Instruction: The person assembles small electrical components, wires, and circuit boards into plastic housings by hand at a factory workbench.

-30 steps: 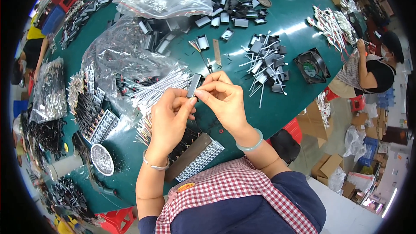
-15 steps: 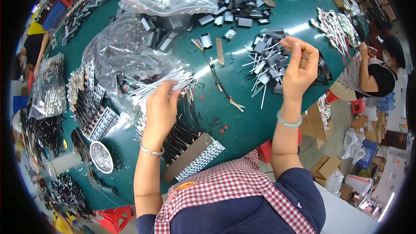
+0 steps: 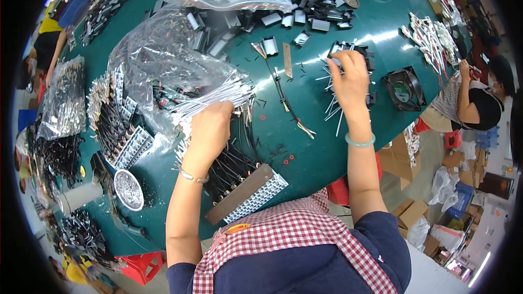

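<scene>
Just beyond the knuckles of the left hand (image 3: 211, 126), on the green tabletop (image 3: 320, 155), lies a bundle of white cable ties (image 3: 222, 96). They look light, springy and slick, apt to slide over one another, so a single tie would best be pinched near one end. The left hand's fingers curl in at the bundle's near edge; whether they grip a tie cannot be told. The right hand (image 3: 352, 79) hangs over a pile of channel-shaped black housings (image 3: 371, 63) with white ties among them, its thumb spread from the bent fingers. These housings look stiff and light, easiest to take by their side walls. Between the hands lies a black wire harness (image 3: 281, 91), with a flat metal strip (image 3: 287, 61) near it. Farther out are a black-framed fan (image 3: 404, 90), a clear plastic bag (image 3: 163, 49) and a white tub (image 3: 129, 189).
</scene>
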Demonstrator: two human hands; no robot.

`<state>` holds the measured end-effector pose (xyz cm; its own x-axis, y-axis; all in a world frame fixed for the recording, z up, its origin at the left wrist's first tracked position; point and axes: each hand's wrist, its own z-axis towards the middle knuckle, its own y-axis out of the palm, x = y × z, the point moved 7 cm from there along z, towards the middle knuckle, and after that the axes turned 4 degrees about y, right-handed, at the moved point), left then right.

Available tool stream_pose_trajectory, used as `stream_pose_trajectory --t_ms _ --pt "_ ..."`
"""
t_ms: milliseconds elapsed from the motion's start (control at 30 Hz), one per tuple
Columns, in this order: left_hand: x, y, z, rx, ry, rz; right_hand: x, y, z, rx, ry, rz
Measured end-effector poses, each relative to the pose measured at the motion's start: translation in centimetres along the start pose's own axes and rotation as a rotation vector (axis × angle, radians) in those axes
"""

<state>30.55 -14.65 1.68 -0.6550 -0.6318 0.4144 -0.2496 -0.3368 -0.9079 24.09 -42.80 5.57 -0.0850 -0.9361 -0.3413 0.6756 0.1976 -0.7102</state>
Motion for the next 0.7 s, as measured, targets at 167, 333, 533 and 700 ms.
stream_pose_trajectory --t_ms 167,333,533,700 --pt "0.9 -2.5 -1.2 0.138 -0.062 -0.198 -0.2 5.8 1.9 -0.161 0.198 0.072" --pt "1.2 -4.5 -3.4 0.201 -0.171 -0.428 0.7 10.3 2.4 -0.262 0.176 -0.086" --pt "-1.2 -4.2 -6.7 0.404 -0.409 -0.909 3.5 12.8 -0.2 -0.216 1.134 1.644" --pt "-0.8 -3.6 -6.3 0.315 -0.433 -1.224 4.4 15.7 -2.1 -0.084 1.414 2.125"
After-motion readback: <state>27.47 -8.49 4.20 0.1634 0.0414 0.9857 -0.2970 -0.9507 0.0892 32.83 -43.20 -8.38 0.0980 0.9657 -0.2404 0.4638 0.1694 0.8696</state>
